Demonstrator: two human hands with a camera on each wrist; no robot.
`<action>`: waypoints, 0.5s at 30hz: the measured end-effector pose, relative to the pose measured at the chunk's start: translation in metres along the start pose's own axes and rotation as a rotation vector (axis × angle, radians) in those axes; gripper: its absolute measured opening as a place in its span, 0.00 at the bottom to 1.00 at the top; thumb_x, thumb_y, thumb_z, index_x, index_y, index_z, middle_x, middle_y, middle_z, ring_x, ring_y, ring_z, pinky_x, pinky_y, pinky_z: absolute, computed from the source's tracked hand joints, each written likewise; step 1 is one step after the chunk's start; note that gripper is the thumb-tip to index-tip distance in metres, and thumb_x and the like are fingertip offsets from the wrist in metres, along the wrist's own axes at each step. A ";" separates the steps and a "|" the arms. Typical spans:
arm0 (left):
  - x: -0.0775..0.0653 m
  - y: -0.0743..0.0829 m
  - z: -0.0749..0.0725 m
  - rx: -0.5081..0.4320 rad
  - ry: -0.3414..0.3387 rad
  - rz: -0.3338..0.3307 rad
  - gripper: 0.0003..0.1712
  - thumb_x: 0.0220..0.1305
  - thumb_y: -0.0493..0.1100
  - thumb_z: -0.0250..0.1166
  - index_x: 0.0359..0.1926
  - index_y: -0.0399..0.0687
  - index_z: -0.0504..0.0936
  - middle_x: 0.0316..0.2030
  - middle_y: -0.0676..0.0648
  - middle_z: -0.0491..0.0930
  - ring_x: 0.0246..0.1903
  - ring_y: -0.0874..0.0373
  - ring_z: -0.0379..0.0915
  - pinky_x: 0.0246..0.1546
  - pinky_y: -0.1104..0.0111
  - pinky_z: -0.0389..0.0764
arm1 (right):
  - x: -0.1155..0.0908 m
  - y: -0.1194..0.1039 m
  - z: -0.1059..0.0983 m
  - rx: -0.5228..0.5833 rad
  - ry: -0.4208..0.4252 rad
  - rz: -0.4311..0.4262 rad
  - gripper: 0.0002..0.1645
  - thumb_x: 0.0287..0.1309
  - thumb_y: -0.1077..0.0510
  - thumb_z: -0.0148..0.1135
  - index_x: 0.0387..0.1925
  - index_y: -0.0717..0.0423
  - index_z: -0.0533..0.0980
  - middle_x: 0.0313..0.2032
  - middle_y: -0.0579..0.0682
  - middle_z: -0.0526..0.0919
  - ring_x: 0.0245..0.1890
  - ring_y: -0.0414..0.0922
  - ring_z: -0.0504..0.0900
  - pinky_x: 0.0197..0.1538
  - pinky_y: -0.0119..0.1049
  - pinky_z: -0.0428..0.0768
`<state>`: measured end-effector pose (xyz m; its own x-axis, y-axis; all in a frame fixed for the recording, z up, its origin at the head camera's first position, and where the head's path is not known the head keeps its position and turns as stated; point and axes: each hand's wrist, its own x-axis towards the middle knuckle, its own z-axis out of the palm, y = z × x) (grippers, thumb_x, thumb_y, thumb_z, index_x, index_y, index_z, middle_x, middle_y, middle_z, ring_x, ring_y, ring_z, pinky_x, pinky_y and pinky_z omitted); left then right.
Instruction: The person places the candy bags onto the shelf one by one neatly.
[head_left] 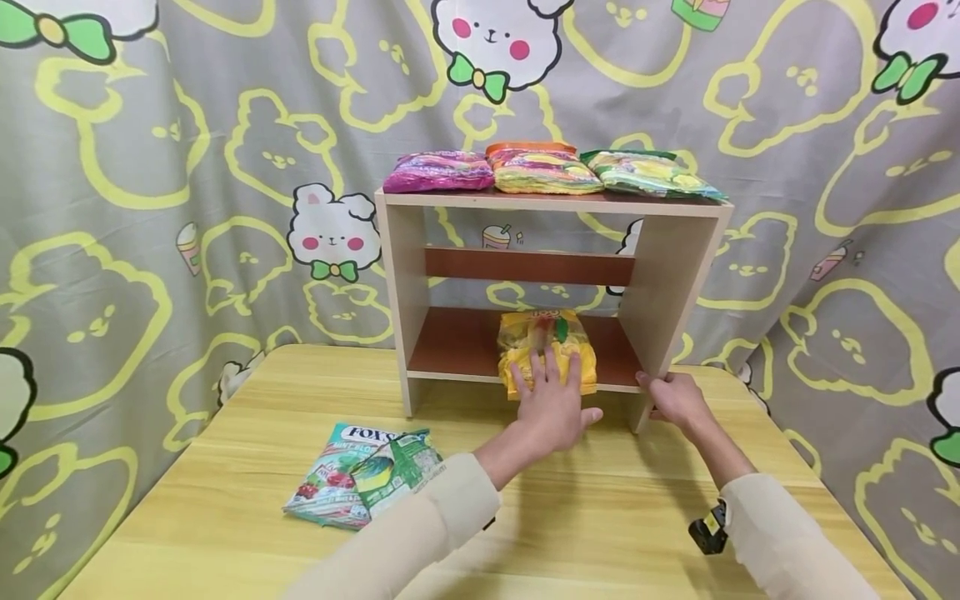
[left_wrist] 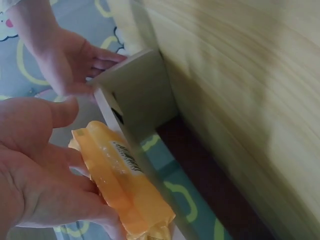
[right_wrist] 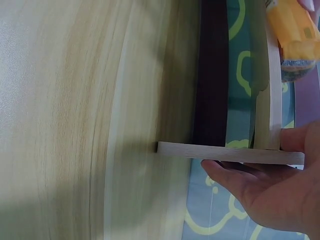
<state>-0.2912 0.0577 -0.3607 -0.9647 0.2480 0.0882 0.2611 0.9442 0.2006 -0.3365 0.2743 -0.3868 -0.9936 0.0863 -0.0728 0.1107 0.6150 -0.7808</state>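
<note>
A yellow candy bag (head_left: 557, 330) sits on the middle board (head_left: 457, 342) of a small two-tier shelf (head_left: 671, 267), its front overhanging the board's edge. My left hand (head_left: 551, 410) rests on the bag's front with fingers spread; in the left wrist view its fingers lie against the orange-yellow wrapper (left_wrist: 122, 175). At the shelf's lower right, my right hand (head_left: 677, 400) grips the side panel (right_wrist: 220, 152), thumb and fingers on opposite faces of it, as the right wrist view shows.
On top of the shelf lie a purple bag (head_left: 438, 172), an orange-and-pink bag (head_left: 542, 169) and a green bag (head_left: 651, 173). A teal FOX'S bag (head_left: 324, 483) and a green bag (head_left: 397, 468) overlap on the wooden table (head_left: 247, 450). A patterned curtain (head_left: 255, 208) hangs behind.
</note>
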 end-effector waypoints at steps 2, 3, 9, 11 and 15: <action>0.002 0.003 -0.002 -0.010 -0.007 0.002 0.51 0.69 0.71 0.54 0.82 0.61 0.43 0.81 0.39 0.40 0.80 0.40 0.33 0.77 0.37 0.39 | 0.001 -0.001 0.000 -0.001 -0.004 0.002 0.40 0.75 0.41 0.46 0.63 0.77 0.69 0.64 0.76 0.69 0.51 0.60 0.85 0.50 0.47 0.87; 0.002 0.005 -0.004 -0.013 -0.013 0.001 0.51 0.69 0.71 0.54 0.82 0.61 0.43 0.81 0.39 0.40 0.80 0.40 0.33 0.77 0.38 0.39 | 0.000 -0.001 0.000 -0.002 -0.004 0.003 0.41 0.75 0.41 0.46 0.63 0.77 0.69 0.64 0.76 0.69 0.52 0.61 0.84 0.51 0.47 0.87; 0.011 0.020 -0.012 -0.017 -0.113 -0.040 0.54 0.66 0.72 0.56 0.82 0.64 0.40 0.82 0.43 0.36 0.81 0.43 0.29 0.78 0.41 0.34 | 0.000 -0.002 0.001 0.000 -0.002 0.002 0.40 0.75 0.42 0.45 0.64 0.78 0.68 0.62 0.76 0.71 0.53 0.62 0.83 0.49 0.46 0.87; 0.015 0.025 -0.014 -0.012 -0.144 -0.053 0.54 0.66 0.73 0.56 0.82 0.65 0.40 0.82 0.44 0.36 0.81 0.45 0.28 0.78 0.42 0.33 | 0.001 -0.002 0.001 0.002 0.003 -0.001 0.40 0.75 0.42 0.45 0.63 0.77 0.69 0.61 0.76 0.72 0.51 0.61 0.84 0.48 0.46 0.87; 0.029 0.032 -0.014 -0.009 -0.183 -0.062 0.54 0.65 0.73 0.58 0.82 0.66 0.42 0.82 0.45 0.38 0.81 0.46 0.29 0.78 0.43 0.33 | 0.001 0.000 0.002 0.003 0.009 -0.009 0.38 0.75 0.42 0.46 0.62 0.76 0.71 0.59 0.75 0.74 0.48 0.56 0.85 0.45 0.42 0.88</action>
<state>-0.3102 0.0920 -0.3379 -0.9686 0.2259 -0.1035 0.2009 0.9571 0.2087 -0.3379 0.2730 -0.3878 -0.9943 0.0882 -0.0601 0.1018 0.6134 -0.7832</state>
